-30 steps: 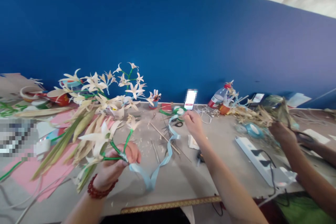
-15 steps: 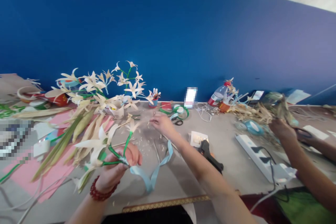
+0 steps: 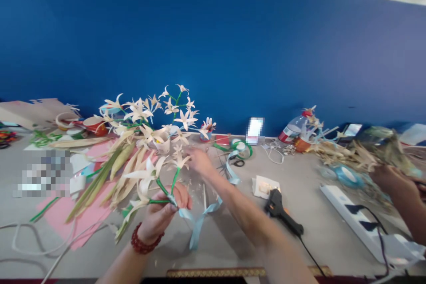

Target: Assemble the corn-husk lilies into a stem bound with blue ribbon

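Note:
My left hand, with a red bead bracelet at its wrist, is closed around the joined stems of a cream flower spray. Green tape covers the stems of this spray. From the grip a light blue ribbon hangs in a loop and runs under my right forearm. My right hand is stretched forward over the table, just behind the spray's upper flower. Its fingers are blurred and partly hidden by the petals, so what they hold, if anything, is unclear.
Cream flowers stand in a white cup at the back. Dried husks lie on pink paper at left. Right of my arm are a glue gun, scissors and a power strip. Another person's hand works at far right.
The whole view has shifted, with most things now further right. My right hand has moved left toward the flower spray. My left hand keeps its hold on the stems.

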### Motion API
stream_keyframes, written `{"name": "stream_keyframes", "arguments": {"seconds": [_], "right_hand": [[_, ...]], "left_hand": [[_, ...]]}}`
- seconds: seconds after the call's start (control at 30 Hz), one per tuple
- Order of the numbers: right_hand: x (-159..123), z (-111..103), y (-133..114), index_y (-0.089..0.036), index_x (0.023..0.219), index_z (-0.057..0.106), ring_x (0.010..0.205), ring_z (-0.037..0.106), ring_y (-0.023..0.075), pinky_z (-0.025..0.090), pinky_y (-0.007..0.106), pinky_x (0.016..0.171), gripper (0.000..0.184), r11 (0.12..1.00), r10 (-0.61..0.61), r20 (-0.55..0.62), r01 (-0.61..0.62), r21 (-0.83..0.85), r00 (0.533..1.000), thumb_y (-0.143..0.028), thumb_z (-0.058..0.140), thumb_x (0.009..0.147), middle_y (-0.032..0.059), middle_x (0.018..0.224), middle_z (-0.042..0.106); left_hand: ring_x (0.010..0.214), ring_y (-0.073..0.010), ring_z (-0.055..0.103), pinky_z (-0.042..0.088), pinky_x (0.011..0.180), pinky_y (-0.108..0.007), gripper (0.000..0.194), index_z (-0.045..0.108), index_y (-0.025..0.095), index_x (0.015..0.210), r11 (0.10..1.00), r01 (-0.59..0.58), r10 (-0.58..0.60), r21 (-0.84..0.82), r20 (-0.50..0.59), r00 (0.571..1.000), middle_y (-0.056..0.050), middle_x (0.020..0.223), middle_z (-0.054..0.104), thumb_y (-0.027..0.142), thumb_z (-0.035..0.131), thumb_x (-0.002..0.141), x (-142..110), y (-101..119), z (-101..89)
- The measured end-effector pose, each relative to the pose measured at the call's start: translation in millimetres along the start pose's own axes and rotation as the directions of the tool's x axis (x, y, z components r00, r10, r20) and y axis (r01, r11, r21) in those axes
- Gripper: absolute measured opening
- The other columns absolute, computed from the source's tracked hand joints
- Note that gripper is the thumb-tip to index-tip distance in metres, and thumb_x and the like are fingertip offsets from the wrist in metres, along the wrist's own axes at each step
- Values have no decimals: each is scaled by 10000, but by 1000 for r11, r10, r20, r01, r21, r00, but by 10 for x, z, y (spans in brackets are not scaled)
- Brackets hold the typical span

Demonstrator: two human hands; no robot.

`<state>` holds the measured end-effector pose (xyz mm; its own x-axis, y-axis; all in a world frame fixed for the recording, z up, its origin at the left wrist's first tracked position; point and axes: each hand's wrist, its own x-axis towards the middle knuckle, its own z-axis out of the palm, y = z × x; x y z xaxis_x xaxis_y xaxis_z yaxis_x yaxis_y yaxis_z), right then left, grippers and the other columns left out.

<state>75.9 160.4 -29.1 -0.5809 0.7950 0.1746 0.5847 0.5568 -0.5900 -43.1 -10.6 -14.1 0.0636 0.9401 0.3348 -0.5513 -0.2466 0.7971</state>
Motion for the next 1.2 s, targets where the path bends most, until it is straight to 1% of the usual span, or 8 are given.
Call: {"name": "stream_keyframes", "arguments": {"seconds": [0.1, 0.2, 0.33, 0.43, 0.57, 0.77, 1.0, 1.2], "right_hand": [[-382, -153, 55, -163, 765, 650, 764, 659, 186, 506, 287, 713, 42, 978, 88, 12, -89, 188, 996, -190, 680, 776, 21, 772, 685], [-840, -335, 88, -176, 714, 589, 528, 607, 133, 462, 231, 534, 77, 897, 175, 57, -183, 402, 983, -227, 618, 764, -29, 581, 603], [-1333, -592, 61, -193, 738, 518, 556, 585, 128, 484, 251, 558, 167, 744, 266, 5, -209, 635, 964, -335, 604, 750, 12, 692, 632], [-1520, -736, -43, -205, 751, 506, 584, 553, 117, 478, 260, 593, 205, 651, 343, -94, -165, 741, 935, -369, 628, 746, 22, 789, 628], [-1571, -845, -293, -195, 728, 601, 605, 524, 127, 445, 249, 578, 237, 544, 395, -163, -87, 834, 904, -339, 778, 664, -11, 679, 568], [-1560, -925, -608, -191, 696, 627, 635, 547, 133, 451, 251, 604, 238, 495, 326, -143, -40, 868, 935, -319, 819, 642, -12, 683, 591], [-1571, -913, -693, -199, 739, 629, 655, 574, 151, 462, 262, 630, 177, 569, 212, -147, 0, 822, 966, -329, 749, 739, -11, 680, 579], [-1561, -913, -732, -202, 757, 649, 677, 609, 165, 495, 280, 659, 196, 490, 211, -124, 5, 872, 970, -350, 770, 717, 1, 706, 611]], "left_hand": [[631, -178, 542, 479, 627, -347, 254, 620, 188, 717, 999, 32, -32, -23, 17, 999, -14, 620, 510, 422, 701, 775, -26, -45, -32], [646, -178, 557, 482, 637, -342, 226, 629, 188, 735, 996, 75, -74, -47, 18, 997, -20, 640, 534, 398, 691, 792, -48, -114, -42], [663, -175, 568, 478, 645, -335, 200, 638, 194, 749, 989, 111, -106, -94, 52, 993, -18, 659, 557, 379, 702, 791, -46, -144, 80], [665, -172, 577, 466, 630, -321, 185, 643, 187, 754, 983, 162, -157, -89, 67, 985, -26, 689, 589, 354, 715, 787, -15, -101, 223], [684, -166, 581, 450, 629, -301, 185, 656, 165, 735, 983, 177, -175, -51, 40, 984, -34, 715, 614, 326, 738, 776, 60, -49, 371], [705, -150, 607, 463, 630, -267, 143, 681, 166, 773, 985, 161, -165, -55, -75, 983, -19, 741, 646, 270, 775, 748, 145, -85, 468], [726, -153, 624, 487, 605, -244, 115, 682, 168, 762, 988, 153, -154, -27, -47, 987, -22, 782, 645, 239, 771, 748, 151, -126, 470], [731, -147, 600, 492, 623, -251, 96, 672, 171, 762, 991, 131, -132, -30, -51, 990, -20, 808, 625, 216, 757, 758, 142, -152, 474]]}}
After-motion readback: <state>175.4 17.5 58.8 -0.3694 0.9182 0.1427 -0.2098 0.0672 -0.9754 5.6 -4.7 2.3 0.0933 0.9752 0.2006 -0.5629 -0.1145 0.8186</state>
